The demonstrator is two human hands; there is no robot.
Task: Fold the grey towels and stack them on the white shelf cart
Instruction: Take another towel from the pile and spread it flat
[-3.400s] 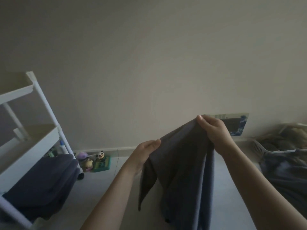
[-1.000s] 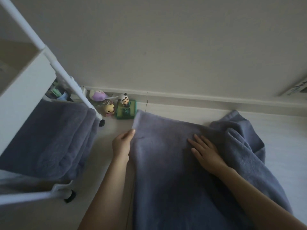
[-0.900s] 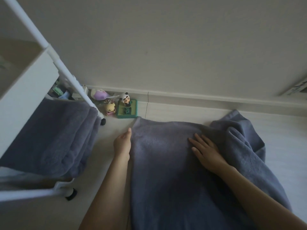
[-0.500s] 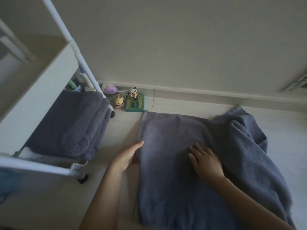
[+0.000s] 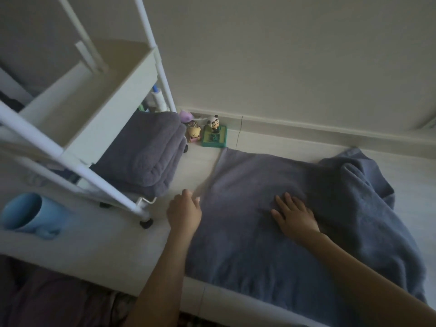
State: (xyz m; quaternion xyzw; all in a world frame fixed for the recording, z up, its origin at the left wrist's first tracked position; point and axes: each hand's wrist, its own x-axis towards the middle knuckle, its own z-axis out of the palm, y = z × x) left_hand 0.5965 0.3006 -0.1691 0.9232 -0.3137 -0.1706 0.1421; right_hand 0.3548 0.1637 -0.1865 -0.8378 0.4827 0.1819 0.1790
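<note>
- The grey towel [image 5: 254, 232] is down on the floor [image 5: 106, 251] now, where a few seconds back it hung in the air between both hands. The lift-and-shake part looks finished; this is the flattening part.
- The right hand [image 5: 295, 214] lies flat on the middle of the cloth, fingers straight and spread, pressing it down. No grip there, just an open palm, and it has slid nearer the person than it was a second ago.
- The left hand [image 5: 185, 212] sits at the towel's left edge, fingers loosely bent against the hem. I cannot tell whether it pinches the cloth or only touches it. It too has come back from the far corner along that edge.
- The left part of the towel lies smooth and square; its right side is still a rumpled heap [image 5: 368, 197]. My read: that heap needs spreading before a clean fold can be made.
- The white shelf cart [image 5: 113, 100] stands just to the left, with a stack of folded grey towels [image 5: 144, 156] already on its lowest shelf.
- So the task is partway along: some towels stowed, this one not yet folded.
- Small toy figures [image 5: 213, 133] stand by the wall beyond the towel's far corner; a blue cup [image 5: 23, 213] lies near the cart.
</note>
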